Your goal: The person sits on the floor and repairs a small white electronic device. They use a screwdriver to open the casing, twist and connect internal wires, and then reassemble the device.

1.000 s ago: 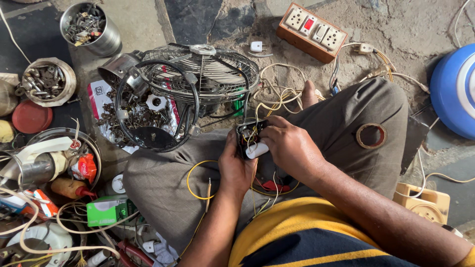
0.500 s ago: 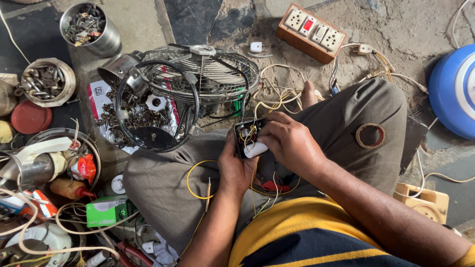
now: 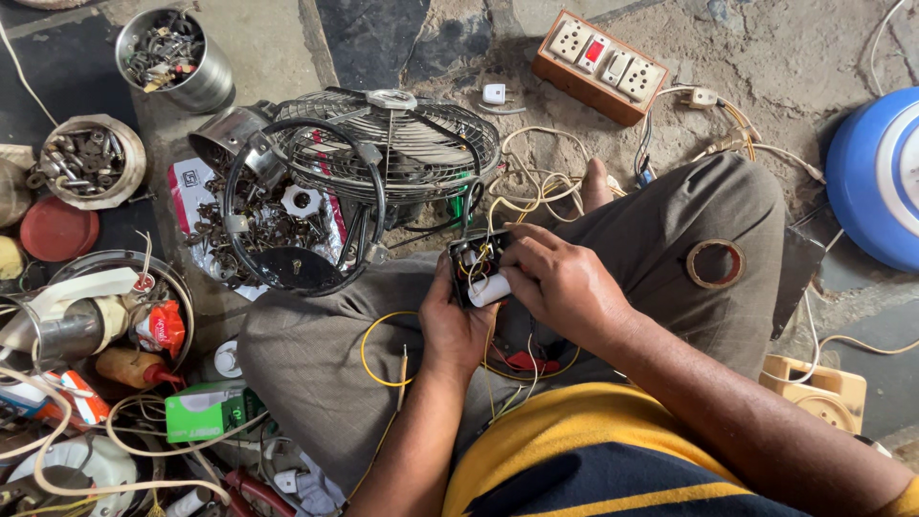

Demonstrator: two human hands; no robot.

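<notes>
While the left hand [image 3: 450, 325] grips the small black wired box [image 3: 476, 268], right hand [image 3: 560, 282] fingers pinch its white cylinder [image 3: 488, 289], mid-fitting; steadiness needed.

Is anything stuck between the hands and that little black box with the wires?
Nothing visible is. The left hand cups the small black box from below, touching it directly. The right hand comes from the other side, its fingertips right on the box by the white cylinder. The yellow wire loops off below.
</notes>
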